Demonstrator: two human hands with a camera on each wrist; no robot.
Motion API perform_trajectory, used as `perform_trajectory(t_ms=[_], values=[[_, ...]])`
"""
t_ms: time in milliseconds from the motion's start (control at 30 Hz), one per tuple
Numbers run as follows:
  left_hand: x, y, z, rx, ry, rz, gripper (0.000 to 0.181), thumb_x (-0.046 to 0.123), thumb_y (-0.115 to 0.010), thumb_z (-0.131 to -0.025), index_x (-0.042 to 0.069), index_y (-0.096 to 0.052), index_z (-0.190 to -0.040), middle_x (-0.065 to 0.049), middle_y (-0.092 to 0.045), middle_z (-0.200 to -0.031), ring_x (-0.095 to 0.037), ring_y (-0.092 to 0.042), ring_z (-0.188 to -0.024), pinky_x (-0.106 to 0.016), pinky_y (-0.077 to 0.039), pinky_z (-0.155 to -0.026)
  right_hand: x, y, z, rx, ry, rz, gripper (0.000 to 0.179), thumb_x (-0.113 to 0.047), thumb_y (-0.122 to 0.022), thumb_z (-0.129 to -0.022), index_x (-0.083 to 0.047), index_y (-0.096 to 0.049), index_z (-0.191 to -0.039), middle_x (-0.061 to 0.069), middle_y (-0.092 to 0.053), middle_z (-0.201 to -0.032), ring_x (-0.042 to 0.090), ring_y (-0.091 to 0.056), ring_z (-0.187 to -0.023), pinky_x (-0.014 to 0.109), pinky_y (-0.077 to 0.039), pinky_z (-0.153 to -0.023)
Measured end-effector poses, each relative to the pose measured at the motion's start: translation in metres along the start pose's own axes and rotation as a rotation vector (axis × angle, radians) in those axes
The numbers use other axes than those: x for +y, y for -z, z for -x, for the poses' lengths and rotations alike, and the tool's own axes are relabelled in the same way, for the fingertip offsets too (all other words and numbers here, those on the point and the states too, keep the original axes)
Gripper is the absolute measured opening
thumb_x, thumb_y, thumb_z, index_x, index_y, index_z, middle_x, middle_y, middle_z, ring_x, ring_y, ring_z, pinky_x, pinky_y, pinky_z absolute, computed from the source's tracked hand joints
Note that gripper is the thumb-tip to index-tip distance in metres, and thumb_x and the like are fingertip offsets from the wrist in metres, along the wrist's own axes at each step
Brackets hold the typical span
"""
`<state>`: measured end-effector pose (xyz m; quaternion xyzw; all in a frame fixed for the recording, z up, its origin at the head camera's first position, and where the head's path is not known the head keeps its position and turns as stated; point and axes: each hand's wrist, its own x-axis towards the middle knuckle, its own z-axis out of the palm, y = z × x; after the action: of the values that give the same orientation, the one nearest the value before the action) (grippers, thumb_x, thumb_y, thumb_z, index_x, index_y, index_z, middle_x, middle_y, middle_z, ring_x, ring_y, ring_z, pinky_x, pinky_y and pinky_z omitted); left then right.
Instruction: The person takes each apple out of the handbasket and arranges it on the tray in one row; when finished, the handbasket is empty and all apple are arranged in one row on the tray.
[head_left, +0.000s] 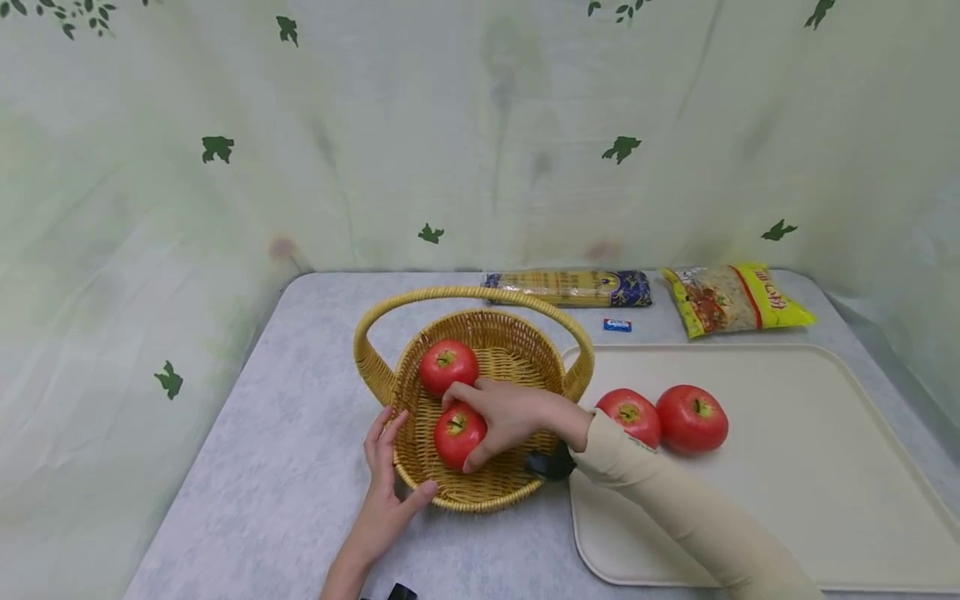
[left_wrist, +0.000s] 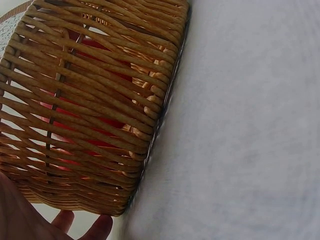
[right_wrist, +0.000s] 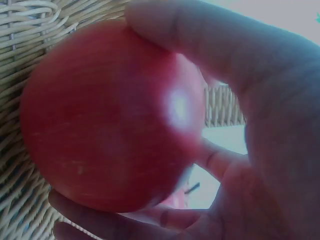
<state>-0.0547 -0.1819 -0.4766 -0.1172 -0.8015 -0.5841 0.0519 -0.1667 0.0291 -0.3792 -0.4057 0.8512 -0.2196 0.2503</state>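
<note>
A round wicker basket (head_left: 480, 505) with a tall arched handle stands on the table. Inside it, my right hand (head_left: 513, 417) grips a red apple (head_left: 456, 435) between thumb and fingers. The same apple (right_wrist: 110, 115) fills much of the right wrist view, close to the woven wall. Another red apple (head_left: 448, 367) lies in the basket just behind it. My left hand (head_left: 386, 504) is at the basket's front left side, thumb and fingers spread along the rim. In the left wrist view its fingertips (left_wrist: 100, 227) touch the wicker wall (left_wrist: 90, 100), and red shows through the weave.
A beige tray (head_left: 810, 500) lies to the right, under my right forearm, with two apples (head_left: 692, 419) near its left side. At the back are a pack of noodles (head_left: 570, 288), a small blue packet (head_left: 617, 325) and a yellow bag (head_left: 735, 298).
</note>
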Motion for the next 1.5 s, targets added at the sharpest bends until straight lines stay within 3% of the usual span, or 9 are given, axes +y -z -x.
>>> perform_trajectory(t_ms=[133,267,500,700,900,1133,1300,1500], values=[[-0.001,0.000,0.001,-0.001,0.015,-0.008,0.087,0.006,-0.068,-0.083,0.019,-0.016,-0.151,0.007,0.008,-0.152,-0.027,0.004,-0.138,-0.070,-0.011,-0.097,0.001,0.002,0.013,0.041,-0.019,-0.063,0.067,-0.047,-0.079,-0.070,-0.029,-0.043,-0.124,0.000,-0.047,-0.116,0.015,-0.052,-0.100,0.033,-0.046,-0.082],[-0.002,0.000,-0.001,-0.006,0.013,-0.008,0.087,0.006,-0.068,-0.083,0.019,-0.016,-0.151,0.006,0.008,-0.152,-0.028,0.004,-0.138,-0.069,-0.012,-0.097,0.001,0.003,0.029,0.137,-0.009,-0.137,0.069,-0.050,-0.077,-0.071,-0.032,-0.042,-0.127,-0.001,-0.044,-0.122,0.016,-0.051,-0.105,0.035,-0.047,-0.082],[0.000,-0.001,-0.002,0.016,0.029,-0.007,0.086,0.006,-0.069,-0.083,0.018,-0.018,-0.151,0.007,0.007,-0.152,-0.026,0.004,-0.138,-0.069,-0.011,-0.098,-0.004,-0.005,0.059,0.356,0.090,-0.283,0.068,-0.048,-0.078,-0.072,-0.035,-0.042,-0.128,-0.011,-0.043,-0.126,0.009,-0.045,-0.111,0.033,-0.047,-0.083],[-0.001,-0.001,-0.001,0.017,0.002,-0.005,0.087,0.003,-0.069,-0.081,0.015,-0.018,-0.151,0.003,0.007,-0.153,-0.026,0.005,-0.138,-0.068,-0.011,-0.097,-0.010,-0.018,0.085,0.469,0.128,-0.420,0.068,-0.043,-0.079,-0.074,-0.036,-0.041,-0.130,-0.017,-0.046,-0.125,0.007,-0.047,-0.112,0.035,-0.047,-0.087],[-0.002,0.000,-0.001,0.008,0.007,0.010,0.087,0.002,-0.068,-0.082,0.017,-0.018,-0.151,0.005,0.009,-0.152,-0.025,0.007,-0.138,-0.069,-0.008,-0.097,-0.008,-0.031,0.109,0.635,0.107,-0.449,0.071,-0.036,-0.082,-0.073,-0.032,-0.041,-0.132,-0.011,-0.047,-0.129,0.013,-0.048,-0.114,0.037,-0.049,-0.085],[0.000,-0.001,-0.003,0.019,-0.011,0.029,0.087,0.000,-0.069,-0.080,0.015,-0.020,-0.150,0.004,0.008,-0.153,-0.026,0.007,-0.138,-0.070,-0.007,-0.097,0.007,-0.042,0.136,0.875,0.156,-0.439,0.081,-0.015,-0.087,-0.065,-0.015,-0.041,-0.132,0.001,-0.049,-0.127,0.021,-0.048,-0.113,0.037,-0.052,-0.078],[0.000,-0.001,-0.003,0.010,-0.013,0.035,0.089,-0.001,-0.069,-0.080,0.016,-0.018,-0.151,0.003,0.008,-0.153,-0.026,0.008,-0.138,-0.069,-0.007,-0.097,0.023,-0.044,0.156,1.099,0.088,-0.370,0.086,0.000,-0.084,-0.057,-0.001,-0.040,-0.130,0.005,-0.047,-0.126,0.020,-0.045,-0.114,0.026,-0.051,-0.077],[-0.001,-0.001,-0.003,0.010,-0.017,0.032,0.089,-0.001,-0.069,-0.080,0.016,-0.018,-0.151,0.003,0.008,-0.153,-0.025,0.008,-0.138,-0.070,-0.006,-0.096,0.048,-0.044,0.183,1.355,-0.104,-0.342,0.085,0.011,-0.075,-0.056,0.004,-0.036,-0.132,-0.002,-0.045,-0.127,0.018,-0.042,-0.114,0.014,-0.045,-0.078]])
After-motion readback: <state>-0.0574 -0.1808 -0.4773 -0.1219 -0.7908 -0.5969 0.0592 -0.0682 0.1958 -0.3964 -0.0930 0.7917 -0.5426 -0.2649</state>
